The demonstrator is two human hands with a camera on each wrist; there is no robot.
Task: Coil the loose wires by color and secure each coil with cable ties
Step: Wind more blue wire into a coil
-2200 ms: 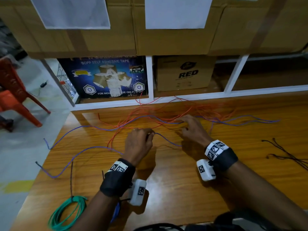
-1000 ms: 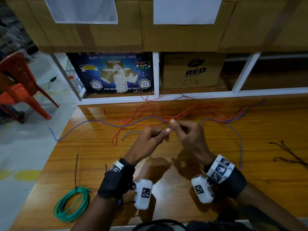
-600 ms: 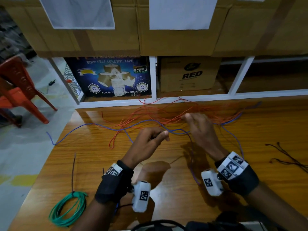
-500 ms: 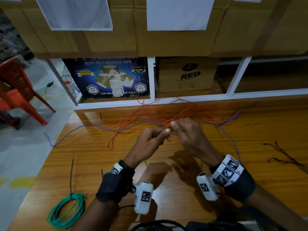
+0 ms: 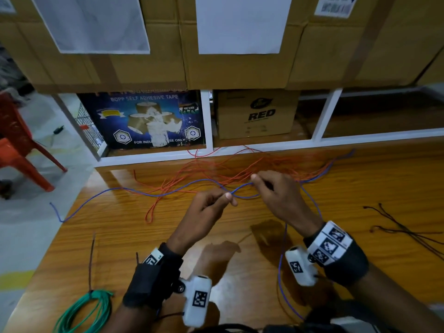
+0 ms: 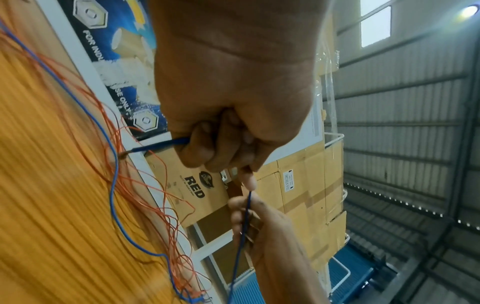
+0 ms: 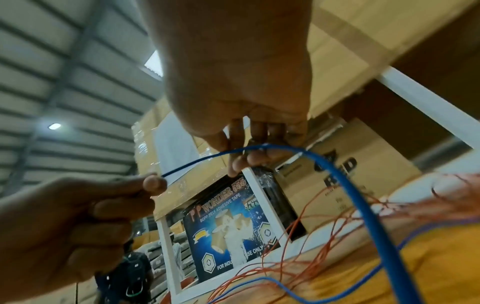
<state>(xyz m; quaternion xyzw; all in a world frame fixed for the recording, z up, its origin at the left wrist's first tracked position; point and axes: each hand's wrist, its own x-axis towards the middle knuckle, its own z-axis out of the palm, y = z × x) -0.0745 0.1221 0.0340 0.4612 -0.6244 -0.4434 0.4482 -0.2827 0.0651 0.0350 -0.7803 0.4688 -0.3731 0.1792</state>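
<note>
Blue wire (image 5: 168,193): one long strand, lying across the wooden table (image 5: 384,188) from its left edge, through the orange wires (image 5: 230,169), up into both hands, then hanging in a loop off the near edge by the right wrist.

Left hand (image 5: 206,210): fingers curled, thumb and forefinger pinching the blue wire; the left wrist view shows a short stub with a bared tip poking out past the fist.

Right hand (image 5: 276,195): fingertips (image 7: 239,166) pinching the same wire a little further along, the strand arching over them.

Green coil (image 5: 84,311): lying wound at the near left corner, a dark tie around it (its tail points up the table).

Dark ties (image 5: 403,227): loose, well apart on the right.

Handling note, as judgement: the first blue loop is being started. Keep the left pinch fixed as anchor, feed even loops with the right, and draw slowly where blue crosses orange, since a snag there would drag the tangle along.
</note>
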